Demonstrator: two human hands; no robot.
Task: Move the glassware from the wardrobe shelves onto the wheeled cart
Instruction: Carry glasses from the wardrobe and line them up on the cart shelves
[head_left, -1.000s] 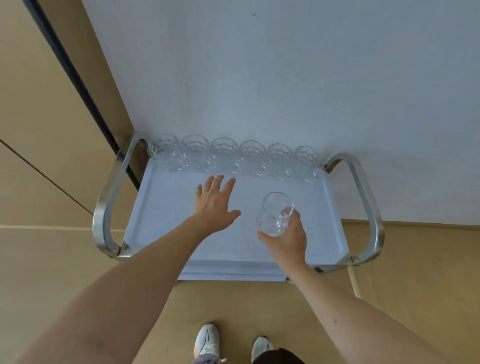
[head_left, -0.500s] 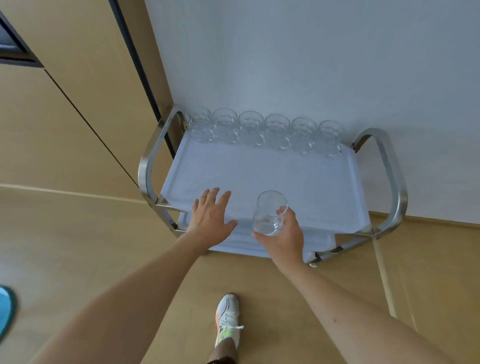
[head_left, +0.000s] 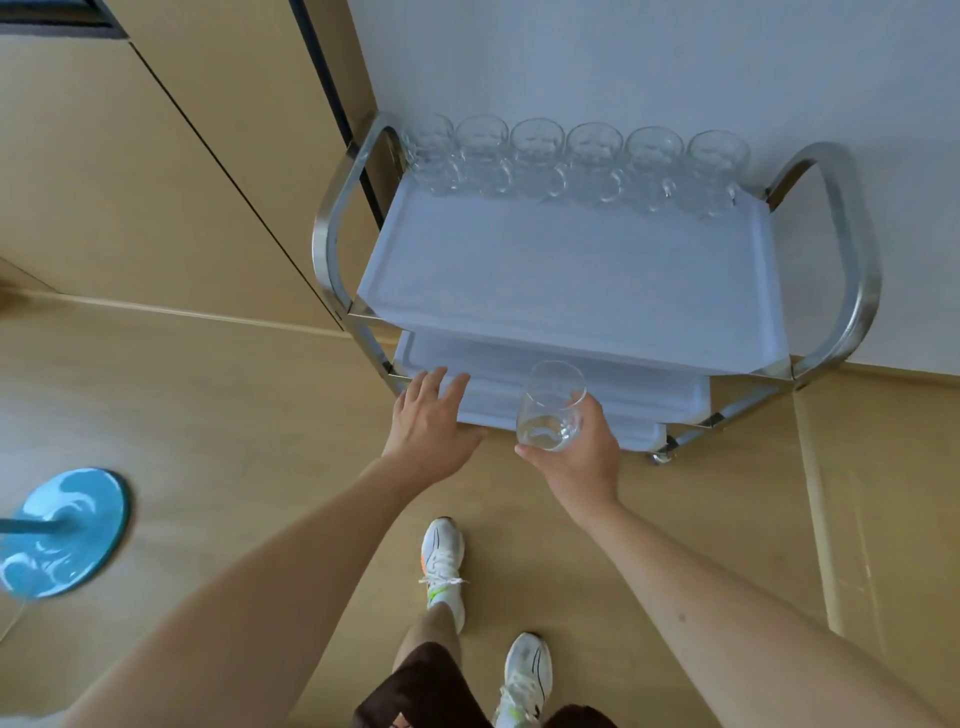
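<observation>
The right hand (head_left: 579, 454) grips a clear stemless glass (head_left: 549, 406) from below and behind, fingers curled round its lower bowl with the thumb on its left side; the glass tilts slightly and its open rim points toward 12 o'clock. It is held in the air in front of the wheeled cart (head_left: 852, 270), at about the height of the lower shelves as seen from above, touching no shelf.

The left hand (head_left: 428, 431) is just beside it at 9 o'clock, palm down, fingers straight and slightly spread, thumb out toward the glass. Its fingertips (head_left: 439, 376) lie over the near left corner of the middle shelf (head_left: 613, 387); whether they touch it cannot be told from this angle.

On the cart's top shelf (head_left: 561, 280), a pale tray, six glass mugs (head_left: 571, 161) with handles stand upright in a row along the far edge at 12 o'clock, each just beside the next, against the white wall (head_left: 623, 57). The cart's metal handles (head_left: 332, 228) loop up at both ends.

At 10 o'clock are tan cabinet panels (head_left: 156, 171). On the tan floor (head_left: 208, 395) at 8 o'clock sits a round blue base (head_left: 62, 535) with a pole. At 6 o'clock are the person's two white shoes (head_left: 441, 561).
</observation>
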